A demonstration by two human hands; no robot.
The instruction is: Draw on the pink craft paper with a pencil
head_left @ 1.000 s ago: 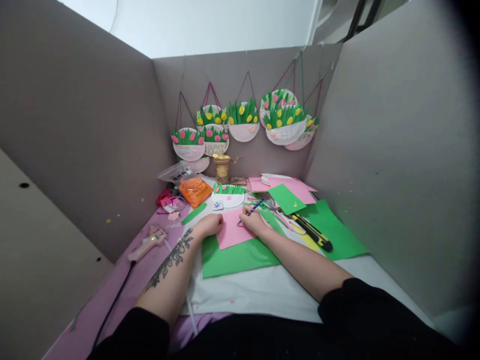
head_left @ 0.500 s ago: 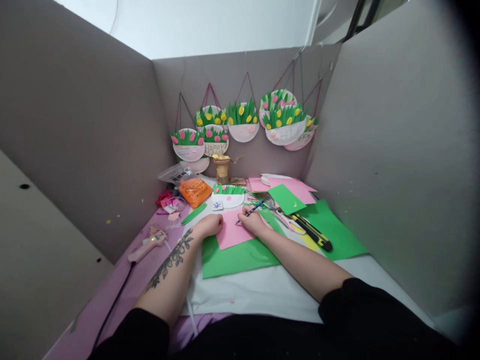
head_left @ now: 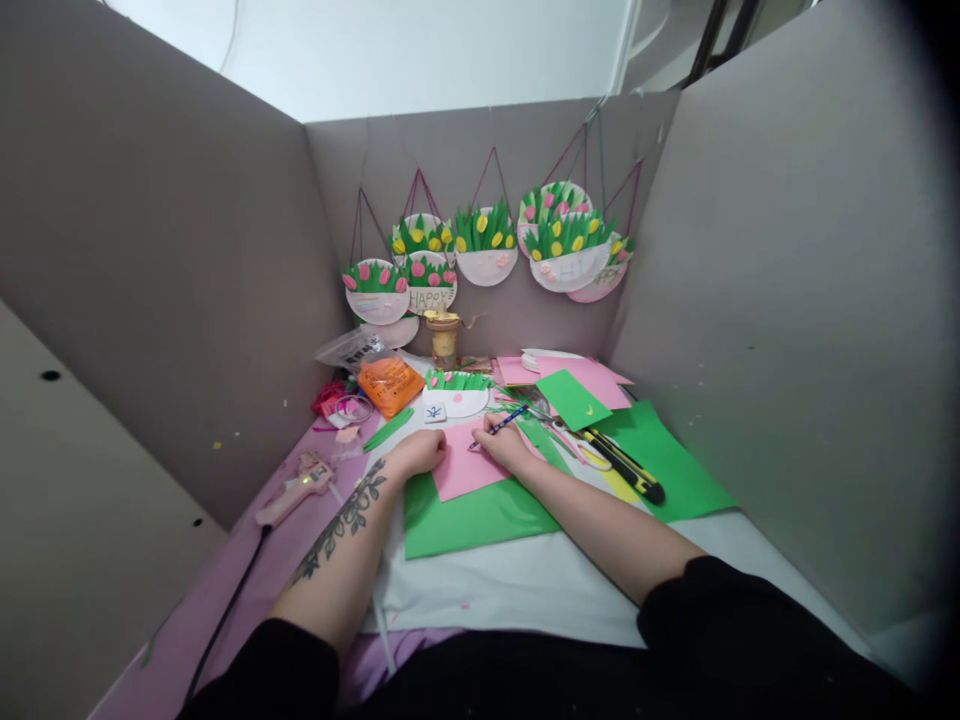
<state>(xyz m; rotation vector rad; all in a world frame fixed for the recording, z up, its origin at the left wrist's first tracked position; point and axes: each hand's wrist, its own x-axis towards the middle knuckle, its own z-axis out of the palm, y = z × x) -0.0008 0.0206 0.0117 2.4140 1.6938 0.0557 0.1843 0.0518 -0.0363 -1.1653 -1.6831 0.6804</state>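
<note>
The pink sheet [head_left: 469, 475] lies between the hands, over a large green sheet [head_left: 465, 530]; the left hand [head_left: 424, 452], curled closed, rests at its left edge, and whether anything is inside the fist I cannot tell; the right hand [head_left: 504, 440] pinches a dark blue pencil [head_left: 506, 420], tip down at the pink sheet; the worktop [head_left: 517, 580] bears a white cover and a purple one [head_left: 225, 560]; grey panels [head_left: 480, 130] stand on three sides, with flower-filled paper baskets [head_left: 487, 264] hanging from the back one.
</note>
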